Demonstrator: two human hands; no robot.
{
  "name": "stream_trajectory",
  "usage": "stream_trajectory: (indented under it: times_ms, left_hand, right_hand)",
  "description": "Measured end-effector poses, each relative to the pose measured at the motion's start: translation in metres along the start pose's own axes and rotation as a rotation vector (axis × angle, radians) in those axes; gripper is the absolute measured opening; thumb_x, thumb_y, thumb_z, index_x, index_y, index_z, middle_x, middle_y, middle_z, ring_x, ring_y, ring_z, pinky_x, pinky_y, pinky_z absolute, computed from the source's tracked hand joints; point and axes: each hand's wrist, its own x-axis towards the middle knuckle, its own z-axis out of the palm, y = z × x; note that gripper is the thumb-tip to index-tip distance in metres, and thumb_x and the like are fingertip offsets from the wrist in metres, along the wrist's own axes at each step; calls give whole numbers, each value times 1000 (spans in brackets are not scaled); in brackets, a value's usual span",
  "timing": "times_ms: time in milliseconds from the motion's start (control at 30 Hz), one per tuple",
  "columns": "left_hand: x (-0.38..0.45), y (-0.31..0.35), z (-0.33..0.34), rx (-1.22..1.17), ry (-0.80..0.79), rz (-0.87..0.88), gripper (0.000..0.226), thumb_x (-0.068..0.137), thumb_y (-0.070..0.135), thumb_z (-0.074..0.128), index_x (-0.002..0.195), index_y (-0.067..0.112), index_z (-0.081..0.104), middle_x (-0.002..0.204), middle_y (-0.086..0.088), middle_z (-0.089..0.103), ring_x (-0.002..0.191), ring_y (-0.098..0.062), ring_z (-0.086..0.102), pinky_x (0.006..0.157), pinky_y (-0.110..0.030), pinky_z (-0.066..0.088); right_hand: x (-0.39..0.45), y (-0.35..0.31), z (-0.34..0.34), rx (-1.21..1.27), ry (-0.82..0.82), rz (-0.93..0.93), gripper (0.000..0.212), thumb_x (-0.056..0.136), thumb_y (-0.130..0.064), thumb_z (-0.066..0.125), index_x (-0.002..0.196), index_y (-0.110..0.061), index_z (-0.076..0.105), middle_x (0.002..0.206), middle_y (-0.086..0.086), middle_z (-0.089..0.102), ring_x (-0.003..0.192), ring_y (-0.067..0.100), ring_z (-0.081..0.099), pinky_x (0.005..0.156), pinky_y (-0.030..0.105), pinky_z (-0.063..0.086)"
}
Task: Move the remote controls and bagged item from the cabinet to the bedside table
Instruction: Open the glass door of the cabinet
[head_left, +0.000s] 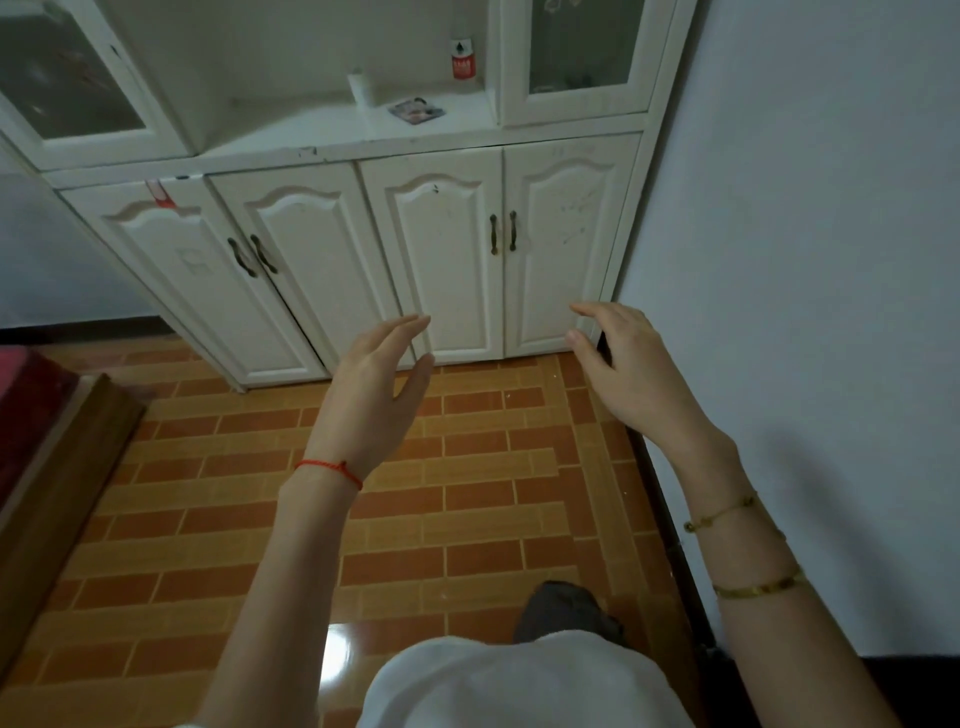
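Observation:
A white cabinet (322, 150) stands ahead against the wall, its lower doors closed. On its open counter lies a small bagged item (417, 110) with a colourful print. Beside it stands a white cylinder-shaped thing (362, 88), and a red and white box (463, 58) stands at the back. No remote control is plainly visible. My left hand (376, 387) and my right hand (621, 364) are raised in front of the lower doors, well below the counter. Both are empty, with fingers straight and relaxed. The bedside table is out of view.
Glass-fronted upper cabinet doors (582, 47) flank the counter on both sides. A blue-white wall (805, 260) runs along the right. A wooden bed frame (57, 467) with red bedding sits at the left. Orange brick-pattern floor tiles (467, 493) lie between me and the cabinet.

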Motion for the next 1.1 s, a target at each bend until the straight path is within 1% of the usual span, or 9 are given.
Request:
stream_trajectory:
  times_ms: [100, 233, 367, 467, 533, 633, 800, 967, 1100]
  left_hand:
    - [39, -15, 11, 2, -19, -8, 43, 100, 29, 48, 142, 18, 47, 144, -2, 51, 137, -20, 44, 113, -40, 39]
    - [98, -31, 29, 1, -30, -10, 43, 100, 28, 49, 141, 17, 48, 144, -2, 52, 135, -21, 46, 111, -44, 41]
    - [168, -40, 39, 5, -8, -33, 42, 100, 28, 49, 141, 18, 49, 143, -1, 52, 129, -25, 52, 108, -44, 43]
    - [220, -45, 41, 2, 11, -32, 43, 100, 29, 49, 142, 19, 48, 144, -1, 52, 136, -21, 46, 112, -42, 40]
    - [253, -48, 42, 3, 34, -33, 43, 100, 28, 49, 142, 19, 48, 144, -2, 52, 137, -20, 45, 113, -40, 39]
    - [299, -56, 45, 0, 69, -42, 44, 100, 27, 50, 142, 18, 48, 144, -2, 52, 137, -21, 45, 112, -42, 40]
    - [361, -76, 52, -22, 99, -57, 43, 100, 27, 50, 142, 17, 49, 143, -2, 53, 135, -20, 47, 111, -42, 42]
    - [423, -101, 65, -26, 90, -53, 43, 99, 27, 51, 141, 16, 49, 144, -2, 53, 136, -19, 46, 113, -38, 39]
    - [480, -127, 70, 3, 73, -4, 43, 99, 24, 53, 140, 14, 51, 142, -3, 54, 134, -20, 48, 112, -31, 37]
  right_hand:
    - [38, 15, 12, 2, -1, 18, 45, 101, -37, 41, 141, -17, 45, 142, 0, 50, 136, 15, 37, 110, 29, 29]
    - [96, 36, 26, 27, -12, 27, 44, 101, -37, 41, 141, -18, 45, 142, 1, 49, 136, 13, 37, 107, 25, 28]
    - [167, 51, 30, 37, -32, 13, 45, 102, -36, 40, 142, -17, 44, 144, 1, 47, 136, 13, 36, 107, 22, 24]
    - [221, 57, 25, 47, -37, -8, 45, 102, -36, 40, 143, -16, 43, 145, 1, 47, 137, 14, 35, 109, 24, 24]
    - [256, 61, 21, 43, -35, -35, 45, 102, -35, 40, 143, -16, 43, 144, 1, 47, 137, 13, 35, 108, 21, 23]
    - [311, 67, 21, 29, -40, -64, 45, 102, -35, 40, 143, -17, 43, 144, 0, 47, 136, 12, 34, 106, 18, 19]
    - [382, 77, 31, 19, -61, -83, 43, 102, -33, 41, 141, -16, 45, 142, 2, 49, 135, 14, 36, 106, 19, 21]
    - [443, 86, 52, 29, -73, -68, 45, 101, -36, 41, 141, -16, 45, 141, 2, 49, 135, 15, 38, 109, 25, 27]
    - [492, 89, 70, 47, -68, -34, 46, 101, -35, 41, 142, -17, 44, 143, 1, 47, 137, 14, 35, 111, 27, 26]
